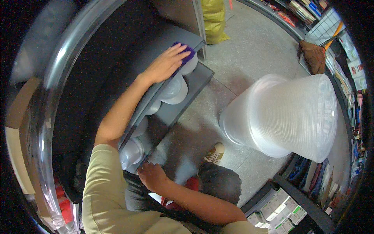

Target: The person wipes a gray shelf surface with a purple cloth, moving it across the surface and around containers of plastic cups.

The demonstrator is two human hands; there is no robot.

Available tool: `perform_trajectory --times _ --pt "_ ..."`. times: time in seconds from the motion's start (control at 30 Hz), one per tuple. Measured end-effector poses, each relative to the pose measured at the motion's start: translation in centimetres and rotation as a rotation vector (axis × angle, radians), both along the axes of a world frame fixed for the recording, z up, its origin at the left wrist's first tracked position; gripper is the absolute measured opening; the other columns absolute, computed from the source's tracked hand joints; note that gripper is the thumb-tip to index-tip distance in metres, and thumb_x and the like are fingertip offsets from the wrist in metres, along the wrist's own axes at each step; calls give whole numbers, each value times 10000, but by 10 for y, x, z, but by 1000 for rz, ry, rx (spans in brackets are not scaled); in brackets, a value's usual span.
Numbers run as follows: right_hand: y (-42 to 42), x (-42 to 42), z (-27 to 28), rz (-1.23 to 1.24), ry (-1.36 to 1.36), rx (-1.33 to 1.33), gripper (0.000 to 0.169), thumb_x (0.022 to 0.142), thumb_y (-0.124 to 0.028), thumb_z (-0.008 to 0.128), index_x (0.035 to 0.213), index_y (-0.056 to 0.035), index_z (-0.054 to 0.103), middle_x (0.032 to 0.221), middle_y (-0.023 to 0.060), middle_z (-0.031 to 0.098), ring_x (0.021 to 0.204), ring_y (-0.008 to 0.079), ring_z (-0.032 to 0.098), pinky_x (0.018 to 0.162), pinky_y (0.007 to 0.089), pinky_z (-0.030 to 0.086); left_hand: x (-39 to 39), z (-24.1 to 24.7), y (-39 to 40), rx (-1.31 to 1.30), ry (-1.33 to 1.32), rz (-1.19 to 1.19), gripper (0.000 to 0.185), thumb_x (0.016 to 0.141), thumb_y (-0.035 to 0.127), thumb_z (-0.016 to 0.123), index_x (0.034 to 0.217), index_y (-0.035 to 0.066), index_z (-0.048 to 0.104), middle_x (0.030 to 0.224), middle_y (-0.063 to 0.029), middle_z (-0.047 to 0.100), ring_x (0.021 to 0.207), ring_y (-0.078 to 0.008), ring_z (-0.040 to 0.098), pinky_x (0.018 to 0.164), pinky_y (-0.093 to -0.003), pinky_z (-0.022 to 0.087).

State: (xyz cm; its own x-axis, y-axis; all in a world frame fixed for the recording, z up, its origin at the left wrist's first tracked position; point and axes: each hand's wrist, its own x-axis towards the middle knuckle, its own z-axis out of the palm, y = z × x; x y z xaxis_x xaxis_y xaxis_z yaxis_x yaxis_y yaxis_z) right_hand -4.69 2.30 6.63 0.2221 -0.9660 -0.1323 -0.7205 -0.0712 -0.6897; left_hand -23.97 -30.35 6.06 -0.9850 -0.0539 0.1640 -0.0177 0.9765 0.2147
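Observation:
My left hand (166,63) lies flat, fingers spread, on a purple cloth (188,55) at the far front corner of a dark grey metal shelf (172,35). The palm hides part of the cloth. My right hand (152,175) is curled by the near end of the lower shelf's edge (187,101); whether it grips that edge I cannot tell. Between the two shelves sit several round, whitish plastic containers (175,90), with a clear one (133,152) nearest my body.
A tall stack of clear plastic tubs (292,117) stands on the tiled floor (245,38) to the right. Beyond the shelf is a yellow sack (214,22). Small boxes (277,207) fill a rack at lower right, and stocked shelves line the right rim.

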Motion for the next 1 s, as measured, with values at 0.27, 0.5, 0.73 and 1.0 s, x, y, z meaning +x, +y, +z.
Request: perform_trajectory --times 0.27,0.5,0.73,1.0 --pt "-10 9 -4 8 42 13 235 851 -184 611 1055 -79 664 965 116 659 896 274 670 693 410 549 39 -1 14 80 -47 -36 418 1021 203 443 1416 87 513 1568 -165 352 1484 -380 237 1219 -484 188" --pt "-6 -10 6 62 105 -89 248 859 -176 605 1065 -45 641 1034 139 672 889 287 689 678 424 556 162 16 7 155 -123 261 459 1028 219 408 1460 71 456 1588 -143 325 1493 -333 238 1221 -450 178" --pt "3 -9 0 -51 -14 -20 249 844 -204 630 1037 -46 633 1037 142 667 888 275 680 670 401 556 150 -36 -140 -40 17 610 496 1053 302 386 1479 50 425 1576 -157 342 1468 -339 286 1219 -435 187" --pt "7 -21 -11 -51 -19 36 188 845 -172 620 985 -49 630 992 150 671 872 304 683 676 405 573 -32 -33 -146 -88 -80 795 526 1052 331 321 1468 27 428 1550 -175 375 1429 -360 341 1197 -439 249"
